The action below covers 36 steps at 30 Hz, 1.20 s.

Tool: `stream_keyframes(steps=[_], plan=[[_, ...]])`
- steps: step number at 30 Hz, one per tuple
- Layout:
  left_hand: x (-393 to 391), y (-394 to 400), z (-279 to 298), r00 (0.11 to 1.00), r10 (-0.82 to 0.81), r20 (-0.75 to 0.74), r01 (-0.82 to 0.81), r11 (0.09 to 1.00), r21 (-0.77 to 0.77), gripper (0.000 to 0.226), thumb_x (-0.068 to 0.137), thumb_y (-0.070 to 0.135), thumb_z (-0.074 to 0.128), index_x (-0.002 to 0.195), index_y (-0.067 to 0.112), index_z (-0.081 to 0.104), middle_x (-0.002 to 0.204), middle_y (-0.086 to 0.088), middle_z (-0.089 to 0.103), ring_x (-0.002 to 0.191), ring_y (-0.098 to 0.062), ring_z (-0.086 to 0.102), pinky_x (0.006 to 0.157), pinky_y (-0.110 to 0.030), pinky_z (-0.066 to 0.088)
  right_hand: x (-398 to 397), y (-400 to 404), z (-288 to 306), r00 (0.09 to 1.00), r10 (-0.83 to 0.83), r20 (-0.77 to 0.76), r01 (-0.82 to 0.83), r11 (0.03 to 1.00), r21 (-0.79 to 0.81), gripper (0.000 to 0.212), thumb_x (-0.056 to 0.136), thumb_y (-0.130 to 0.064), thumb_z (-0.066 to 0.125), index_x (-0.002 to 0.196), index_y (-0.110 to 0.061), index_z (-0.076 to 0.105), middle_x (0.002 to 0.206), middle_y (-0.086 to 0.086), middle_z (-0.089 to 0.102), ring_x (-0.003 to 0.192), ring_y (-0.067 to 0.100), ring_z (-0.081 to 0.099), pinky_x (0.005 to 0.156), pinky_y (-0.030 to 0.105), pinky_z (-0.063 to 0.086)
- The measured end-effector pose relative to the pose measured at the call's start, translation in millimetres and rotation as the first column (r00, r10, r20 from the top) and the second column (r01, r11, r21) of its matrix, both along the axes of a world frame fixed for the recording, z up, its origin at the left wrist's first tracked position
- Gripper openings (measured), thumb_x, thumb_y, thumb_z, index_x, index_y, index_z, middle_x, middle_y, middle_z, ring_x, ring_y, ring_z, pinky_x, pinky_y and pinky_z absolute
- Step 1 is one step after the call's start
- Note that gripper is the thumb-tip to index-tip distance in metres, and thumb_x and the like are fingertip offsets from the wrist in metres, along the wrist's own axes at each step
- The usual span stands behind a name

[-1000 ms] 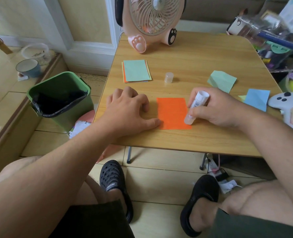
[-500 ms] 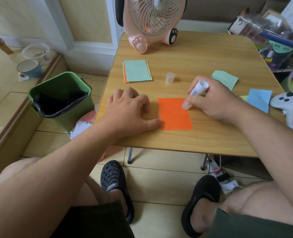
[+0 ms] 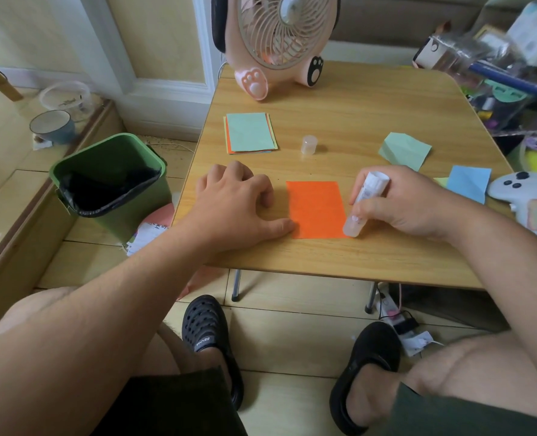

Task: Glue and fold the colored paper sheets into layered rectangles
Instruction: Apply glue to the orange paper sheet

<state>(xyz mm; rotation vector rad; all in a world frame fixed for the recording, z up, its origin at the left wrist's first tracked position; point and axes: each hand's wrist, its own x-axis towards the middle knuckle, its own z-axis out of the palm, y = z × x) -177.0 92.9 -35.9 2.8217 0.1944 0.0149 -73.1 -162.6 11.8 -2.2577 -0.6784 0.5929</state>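
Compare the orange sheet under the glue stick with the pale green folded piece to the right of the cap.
The flat orange paper sheet is an uncreased rectangle; the pale green folded paper piece shows creases and an irregular outline. The orange one is touched by the left hand and the white glue stick; the green one lies untouched. Both rest on the wooden table.

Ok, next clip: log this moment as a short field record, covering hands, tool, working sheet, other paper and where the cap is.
left hand: rests on the table, thumb tip at the orange sheet's left edge
right hand: grips the glue stick, tilted, tip at the sheet's near right corner
orange sheet: flat, unfolded
paper stack: far left, mint on top
folded pieces: mint piece, blue piece
glue cap: upright, apart from the stick
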Motion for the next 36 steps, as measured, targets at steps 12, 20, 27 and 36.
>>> stream_keyframes(steps=[12,20,27,36], plan=[[-3.2,13.8,7.4,0.992,-0.129,-0.007,0.127,0.986,-0.111,0.024,0.085,0.055,0.069,0.104,0.045,0.06,0.122,0.012,0.042,0.121,-0.02,0.033,0.109,-0.042,0.027,-14.9,49.3,-3.6,0.99,0.068,0.123,-0.079,0.993,0.088,0.012,0.085,-0.023,0.079,0.085,-0.025,0.067,0.072,-0.019,0.067,0.064,-0.002,0.054,0.062,0.026,0.042],[0.0,28.3,2.7,0.986,-0.107,0.128,0.122,0.987,-0.108,0.012,0.091,0.043,0.067,0.1,0.036,0.069,0.118,0.005,0.053,0.112,-0.024,0.047,0.103,-0.042,0.041,-20.6,64.5,-3.1,0.981,0.175,0.082,-0.171,0.984,-0.055,0.016,0.08,-0.027,0.078,0.087,-0.025,0.063,0.083,-0.009,0.076,0.077,0.016,0.063,0.074,0.04,0.054],[0.0,28.4,0.5,0.984,-0.09,0.153,0.11,0.986,-0.126,0.012,0.09,0.045,0.067,0.099,0.037,0.069,0.117,0.005,0.053,0.111,-0.025,0.047,0.103,-0.038,0.038,-13.2,74.2,-4.3,0.979,0.131,0.159,-0.128,0.991,-0.027,0.013,0.083,-0.03,0.074,0.089,-0.027,0.063,0.088,-0.009,0.076,0.089,0.017,0.067,0.082,0.043,0.056],[-0.2,28.9,0.0,0.986,-0.087,0.145,0.105,0.987,-0.123,0.013,0.091,0.046,0.065,0.101,0.038,0.068,0.117,0.007,0.052,0.114,-0.023,0.045,0.101,-0.036,0.037,-17.6,70.6,-7.0,0.978,0.123,0.171,-0.12,0.992,-0.026,0.012,0.085,-0.026,0.073,0.087,-0.023,0.063,0.085,-0.011,0.078,0.091,0.02,0.069,0.083,0.046,0.055]])
